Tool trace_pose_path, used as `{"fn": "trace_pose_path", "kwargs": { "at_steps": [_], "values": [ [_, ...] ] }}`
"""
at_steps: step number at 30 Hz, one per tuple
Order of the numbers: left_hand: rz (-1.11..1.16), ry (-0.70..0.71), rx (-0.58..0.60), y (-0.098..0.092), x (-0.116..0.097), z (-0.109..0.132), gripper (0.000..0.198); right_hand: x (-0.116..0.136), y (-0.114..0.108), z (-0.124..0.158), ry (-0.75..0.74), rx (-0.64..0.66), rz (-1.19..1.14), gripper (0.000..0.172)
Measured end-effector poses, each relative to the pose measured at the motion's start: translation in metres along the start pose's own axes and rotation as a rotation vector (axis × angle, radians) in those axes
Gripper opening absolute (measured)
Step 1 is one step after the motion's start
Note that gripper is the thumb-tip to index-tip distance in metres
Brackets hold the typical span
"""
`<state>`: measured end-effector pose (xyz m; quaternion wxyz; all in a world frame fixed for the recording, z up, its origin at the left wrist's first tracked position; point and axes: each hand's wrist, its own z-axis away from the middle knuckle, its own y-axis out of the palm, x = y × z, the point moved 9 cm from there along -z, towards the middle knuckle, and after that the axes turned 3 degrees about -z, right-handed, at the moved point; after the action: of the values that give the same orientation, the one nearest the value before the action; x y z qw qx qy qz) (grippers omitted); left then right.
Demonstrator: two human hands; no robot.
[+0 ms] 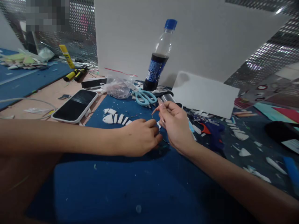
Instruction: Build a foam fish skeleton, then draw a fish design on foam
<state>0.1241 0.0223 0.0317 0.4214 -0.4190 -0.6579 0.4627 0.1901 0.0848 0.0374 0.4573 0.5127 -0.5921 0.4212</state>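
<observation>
- White pieces (115, 118) laid in a curved row on the worktop (112, 193), left of the middle, tail end partly hidden behind the left hand (142, 137).
- Left grip curled, fingertips turned down; cannot tell about any contents.
- Right hand (175, 124) raised just beside; grip pinched nearly closed, apparently on a thin strand (152, 116).
- Possible slip of the strand: very fine, seemingly held by fingertips only, hard to see against dark blue.
- Possible loss of order in the row: pieces apparently loose, left hand close by, one low sweep perhaps enough to scatter them.
- Possible snag on the scissors (144, 97), just beyond the hands toward the far edge.
- Possible toppling of the bottle (156, 63), tall and near the far edge, if bumped.
- Possible mix-up with white offcuts (244, 152) strewn toward the right edge, alike in colour.
</observation>
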Motion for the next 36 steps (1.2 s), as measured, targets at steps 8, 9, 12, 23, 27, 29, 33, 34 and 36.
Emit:
{"fn": "trace_pose_path", "kwargs": {
  "at_steps": [8,9,12,23,27,29,33,34,36],
  "values": [
    [0.037,0.015,0.065,0.013,-0.009,-0.007,0.014,-0.004,0.002,0.002,0.02,0.043,0.108,0.027],
    [0.044,0.023,0.056,0.012,-0.009,-0.006,0.014,-0.006,0.003,0.002,0.029,0.046,0.112,0.027],
    [0.1,0.043,0.0,0.003,-0.008,0.004,0.011,-0.012,0.005,0.005,0.043,0.055,0.111,0.029],
    [1.902,-0.809,-0.367,0.031,0.061,0.062,0.022,0.007,0.006,0.034,-0.155,0.003,0.16,0.027],
    [2.009,-0.896,-0.282,0.045,0.058,0.059,0.025,0.018,0.016,0.048,-0.352,0.129,0.275,0.021],
    [2.021,-0.868,-0.267,0.047,0.058,0.058,0.028,0.017,0.018,0.048,-0.35,0.164,0.282,0.02],
    [2.046,-0.836,-0.275,0.049,0.058,0.058,0.026,0.018,0.019,0.047,-0.338,0.192,0.324,0.021],
    [2.05,-0.835,-0.285,0.049,0.058,0.059,0.026,0.019,0.019,0.047,-0.345,0.195,0.333,0.021],
    [2.05,-0.839,-0.297,0.048,0.059,0.059,0.025,0.021,0.02,0.046,-0.355,0.201,0.344,0.021]
  ]
}}
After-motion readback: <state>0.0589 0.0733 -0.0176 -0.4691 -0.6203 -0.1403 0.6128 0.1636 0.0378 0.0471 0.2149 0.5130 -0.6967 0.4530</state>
